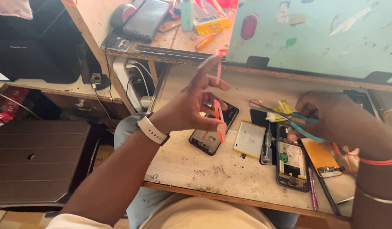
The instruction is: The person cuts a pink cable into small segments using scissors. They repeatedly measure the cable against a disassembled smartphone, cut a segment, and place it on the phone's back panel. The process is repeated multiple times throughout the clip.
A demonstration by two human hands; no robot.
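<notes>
Head view: left hand (191,108) lifts a thin orange plastic strip (219,114), pinched in thumb and fingers, above the black phone frame (213,129). At three o'clock, right hand (327,114) grips teal-handled tweezers (304,127) over the opened phone (292,163) on the worn wooden surface (213,169).

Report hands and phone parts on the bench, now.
Left hand raised, pinching orange strip. Right hand on teal tweezers above opened phone. Nothing blocking.
</notes>
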